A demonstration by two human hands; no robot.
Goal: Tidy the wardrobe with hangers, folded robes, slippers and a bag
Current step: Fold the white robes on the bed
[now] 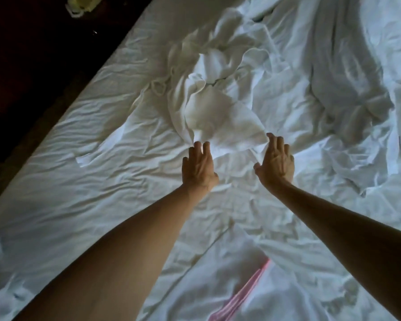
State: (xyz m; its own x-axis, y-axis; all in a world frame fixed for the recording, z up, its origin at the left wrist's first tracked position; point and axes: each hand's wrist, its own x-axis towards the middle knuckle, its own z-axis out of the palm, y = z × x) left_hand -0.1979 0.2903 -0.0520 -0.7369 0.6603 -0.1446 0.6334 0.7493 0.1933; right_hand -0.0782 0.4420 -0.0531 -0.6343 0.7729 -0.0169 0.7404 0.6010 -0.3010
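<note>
A crumpled white robe is seen unfolded on the bed, its near edge reached by the left hand and right hand, fingers extended, grip uncertain, so folding is judged barely begun, with hangers, slippers and bag unseen.

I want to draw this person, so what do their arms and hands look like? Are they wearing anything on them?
Both arms are bare all the way up as far as the picture shows: no sleeves. The left hand and the right hand wear no gloves, and I see no rings, watch or bracelets. Tendons stand out on the backs of both hands. The light is dim, so small details could be missed.
</note>
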